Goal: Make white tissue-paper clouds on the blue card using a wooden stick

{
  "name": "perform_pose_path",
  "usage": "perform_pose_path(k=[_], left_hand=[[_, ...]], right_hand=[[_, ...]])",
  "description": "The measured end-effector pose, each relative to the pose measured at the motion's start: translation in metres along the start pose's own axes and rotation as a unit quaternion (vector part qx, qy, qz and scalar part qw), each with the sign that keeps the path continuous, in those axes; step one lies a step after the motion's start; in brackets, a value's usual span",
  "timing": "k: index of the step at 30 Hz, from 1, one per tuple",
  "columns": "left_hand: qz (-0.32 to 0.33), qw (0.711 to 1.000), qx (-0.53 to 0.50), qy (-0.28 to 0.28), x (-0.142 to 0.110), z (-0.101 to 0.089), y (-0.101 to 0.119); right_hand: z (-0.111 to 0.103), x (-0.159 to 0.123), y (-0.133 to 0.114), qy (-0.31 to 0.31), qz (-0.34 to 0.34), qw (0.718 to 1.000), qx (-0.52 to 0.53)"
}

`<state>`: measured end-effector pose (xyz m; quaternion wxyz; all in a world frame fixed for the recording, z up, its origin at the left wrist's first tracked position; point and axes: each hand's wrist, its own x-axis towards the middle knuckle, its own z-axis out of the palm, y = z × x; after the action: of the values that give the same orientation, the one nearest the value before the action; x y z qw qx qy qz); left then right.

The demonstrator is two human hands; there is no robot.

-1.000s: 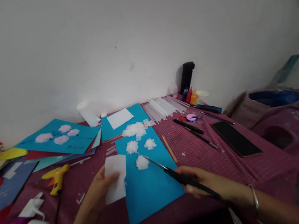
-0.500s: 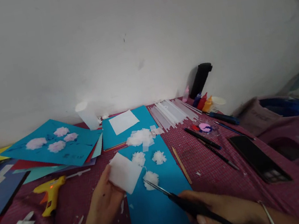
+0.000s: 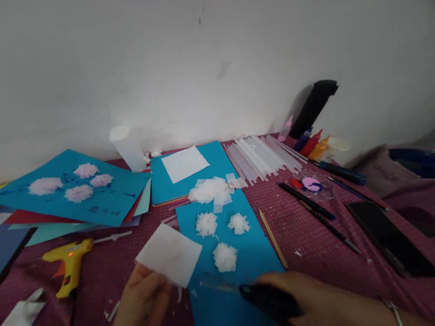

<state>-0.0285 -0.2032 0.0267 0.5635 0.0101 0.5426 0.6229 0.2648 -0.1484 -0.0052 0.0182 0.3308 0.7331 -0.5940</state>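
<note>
My left hand [image 3: 150, 294] pinches a square of white paper [image 3: 170, 254] at its lower left edge, holding it above the near end of a blue sheet. My right hand [image 3: 308, 303] grips what look like black-handled tweezers [image 3: 267, 299]; their thin metal tips are blurred by motion and point left over the blue sheet [image 3: 235, 316]. Three ruffled white paper flowers lie on this sheet: the nearest flower [image 3: 225, 257], a left one [image 3: 206, 224] and a right one [image 3: 238, 223]. A pile of small white paper pieces [image 3: 211, 190] covers its far end.
A yellow glue gun [image 3: 70, 265] lies left, below a blue card [image 3: 127, 200] with pinkish flowers. At the back are another white square [image 3: 185, 164] and pale translucent strips [image 3: 262, 155]. A wooden stick [image 3: 272, 238], brushes [image 3: 311, 203] and a phone [image 3: 392, 239] lie right.
My right hand has drawn the tweezers' tips away from the nearest flower, down and left. My left hand has shifted left with the paper square, which is turned flatter. The view has shifted slightly.
</note>
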Motion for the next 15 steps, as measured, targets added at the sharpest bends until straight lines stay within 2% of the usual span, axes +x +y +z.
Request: perform_pose_path(k=[2,4,7,10,13,15], left_hand=[[0.022,0.999,0.017,0.029,-0.002,-0.009,0.002],[0.037,0.998,0.032,0.047,-0.004,-0.013,0.004],[0.044,0.998,0.024,0.037,-0.006,-0.013,0.005],[0.053,0.998,-0.002,0.025,-0.004,-0.011,0.001],[0.05,0.998,-0.023,-0.016,0.004,-0.01,-0.007],[0.041,0.996,-0.039,-0.064,0.01,-0.01,-0.014]], right_hand=[[0.006,0.002,0.005,0.038,-0.01,0.995,-0.089],[0.011,0.004,0.006,0.046,-0.018,0.986,-0.156],[0.013,0.003,-0.003,0.041,-0.047,0.972,-0.225],[0.01,0.002,-0.023,0.084,-0.087,0.951,-0.284],[0.007,0.016,-0.047,0.151,-0.181,0.921,-0.312],[0.005,0.038,-0.063,0.179,-0.254,0.895,-0.321]])
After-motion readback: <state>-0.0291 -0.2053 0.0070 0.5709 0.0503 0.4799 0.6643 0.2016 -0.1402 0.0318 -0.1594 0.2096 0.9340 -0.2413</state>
